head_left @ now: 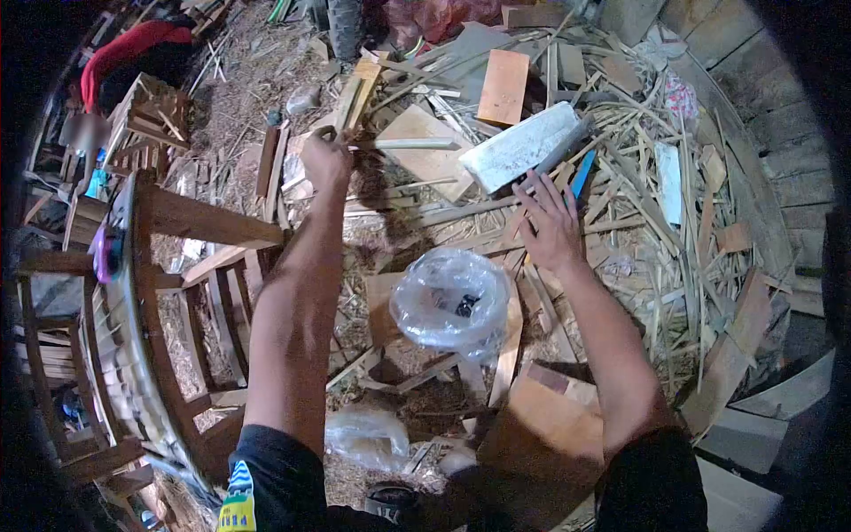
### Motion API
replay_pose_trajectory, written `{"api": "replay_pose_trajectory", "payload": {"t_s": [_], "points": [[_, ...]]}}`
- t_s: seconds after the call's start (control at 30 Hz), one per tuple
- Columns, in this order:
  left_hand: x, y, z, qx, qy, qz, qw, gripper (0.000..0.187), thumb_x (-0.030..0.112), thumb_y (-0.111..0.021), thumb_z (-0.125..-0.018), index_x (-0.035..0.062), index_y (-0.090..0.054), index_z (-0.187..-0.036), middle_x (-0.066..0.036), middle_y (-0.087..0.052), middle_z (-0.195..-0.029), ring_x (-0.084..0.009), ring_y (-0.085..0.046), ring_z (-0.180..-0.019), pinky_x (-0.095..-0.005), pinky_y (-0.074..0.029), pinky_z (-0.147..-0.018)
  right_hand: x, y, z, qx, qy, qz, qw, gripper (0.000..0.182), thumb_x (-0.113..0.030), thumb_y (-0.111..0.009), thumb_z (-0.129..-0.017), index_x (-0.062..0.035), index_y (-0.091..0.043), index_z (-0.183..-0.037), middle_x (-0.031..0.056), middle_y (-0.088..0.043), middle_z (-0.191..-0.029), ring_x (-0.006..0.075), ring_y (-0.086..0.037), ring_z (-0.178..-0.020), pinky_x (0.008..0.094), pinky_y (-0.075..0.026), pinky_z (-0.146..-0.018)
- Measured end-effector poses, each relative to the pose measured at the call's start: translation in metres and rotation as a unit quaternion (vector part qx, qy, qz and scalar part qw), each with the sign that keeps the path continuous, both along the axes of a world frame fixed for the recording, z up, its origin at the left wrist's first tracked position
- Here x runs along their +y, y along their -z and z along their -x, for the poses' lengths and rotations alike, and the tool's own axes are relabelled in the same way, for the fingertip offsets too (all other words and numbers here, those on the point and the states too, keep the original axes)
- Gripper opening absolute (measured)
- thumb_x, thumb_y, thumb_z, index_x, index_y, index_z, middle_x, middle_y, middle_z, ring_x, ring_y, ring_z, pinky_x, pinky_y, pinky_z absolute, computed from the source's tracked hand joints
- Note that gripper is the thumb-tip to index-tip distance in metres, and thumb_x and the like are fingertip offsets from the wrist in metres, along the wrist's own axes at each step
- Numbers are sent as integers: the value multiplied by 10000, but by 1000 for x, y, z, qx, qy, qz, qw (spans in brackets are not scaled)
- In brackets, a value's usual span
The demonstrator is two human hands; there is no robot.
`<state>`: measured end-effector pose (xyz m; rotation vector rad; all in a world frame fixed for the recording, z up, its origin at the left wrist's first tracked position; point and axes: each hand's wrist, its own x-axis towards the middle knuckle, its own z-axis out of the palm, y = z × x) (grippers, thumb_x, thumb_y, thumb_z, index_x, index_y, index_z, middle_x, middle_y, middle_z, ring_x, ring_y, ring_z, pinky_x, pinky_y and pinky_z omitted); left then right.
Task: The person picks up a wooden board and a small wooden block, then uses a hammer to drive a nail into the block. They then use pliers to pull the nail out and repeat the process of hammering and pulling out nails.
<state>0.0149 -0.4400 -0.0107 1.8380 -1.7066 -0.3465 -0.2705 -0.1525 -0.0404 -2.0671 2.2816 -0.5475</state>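
My left hand (327, 160) is stretched forward at the upper middle, its fingers curled round the lower end of a thin wood strip (348, 105) beside a yellowish board. Over the scrap pile, my right hand (550, 222) has its fingers spread, just below a white block (525, 146) and next to a blue strip (582, 174). Whether the fingertips touch the block is hard to tell. Between my forearms lies a rolled clear plastic bag (452, 301) with small dark pieces inside.
Wood strips (656, 257) are heaped on the right by a plank wall. An orange-brown board (503, 86) lies behind the block. Wooden furniture frames (213, 217) stand on the left. Another person in red (133, 53) is at the upper left. Clear plastic (368, 436) lies near me.
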Motion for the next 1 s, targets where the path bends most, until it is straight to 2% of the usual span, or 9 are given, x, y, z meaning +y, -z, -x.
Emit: {"api": "replay_pose_trajectory", "payload": {"t_s": [0.2,0.3,0.33,0.47,0.63,0.7,0.77,0.9,1.0], "points": [[86,-38,-12,89,-1,-25,996,354,246,-790,-886,94,-703,-1194,-113,-753,-848,-203,-700,-755,-388,-541,-743,0,-25,17,-19,-35,-163,986,613,-213,-599,-953,-239,-451,-1547,110,-267,-1677,323,-229,-1551,549,-137,-1254],[128,-75,-19,54,40,-5,998,299,242,-802,-865,125,-739,-1133,-144,-753,-877,-275,-726,-819,-419,-541,-774,11,-42,50,-114,-43,-95,988,563,-207,-591,-986,-209,-469,-1535,157,-296,-1657,342,-192,-1559,508,-154,-1256],[139,-77,-22,68,60,7,996,302,257,-815,-848,140,-749,-1119,-156,-748,-919,-316,-722,-856,-424,-539,-794,29,-54,49,-153,4,-37,988,522,-202,-600,-1010,-154,-489,-1518,192,-358,-1623,328,-301,-1522,441,-287,-1209],[184,-104,-25,71,113,4,991,335,285,-828,-833,144,-749,-1126,-160,-742,-971,-315,-717,-886,-420,-538,-804,107,-102,56,-313,33,-33,949,414,-206,-625,-1006,-35,-607,-1383,206,-633,-1379,260,-609,-1280,354,-432,-1094],[231,-146,-31,85,300,4,950,396,301,-876,-777,139,-762,-1121,-122,-736,-908,-234,-684,-777,-381,-535,-741,207,-148,18,-348,61,37,935,371,-194,-566,-1059,5,-613,-1368,166,-680,-1310,213,-645,-1180,322,-493,-1006],[262,-170,-29,44,353,77,931,430,312,-892,-753,121,-761,-1116,-115,-743,-892,-206,-685,-758,-365,-538,-723,235,-146,2,-540,83,62,835,392,-234,-544,-1075,-12,-595,-1395,123,-685,-1307,217,-654,-1169,356,-521,-988],[289,-186,-23,66,430,85,896,425,260,-892,-755,84,-757,-1118,-128,-755,-935,-224,-702,-811,-366,-550,-766,262,-169,-11,-514,119,27,849,442,-300,-503,-1092,-47,-541,-1452,107,-669,-1331,218,-647,-1178,377,-542,-970],[343,-197,-12,100,491,20,865,448,279,-898,-749,76,-754,-1121,-147,-751,-1008,-235,-702,-852,-377,-549,-789,294,-207,-20,-627,165,79,758,492,-409,-537,-1066,-86,-550,-1437,77,-629,-1317,168,-642,-1102,344,-549,-890],[383,-196,-10,89,530,-22,843,411,247,-885,-785,64,-751,-1128,-149,-740,-1018,-211,-679,-889,-374,-542,-788,306,-214,-31,-790,141,129,583,638,-622,-527,-994,-137,-512,-1409,71,-580,-1354,257,-592,-1188,462,-497,-995]]}}
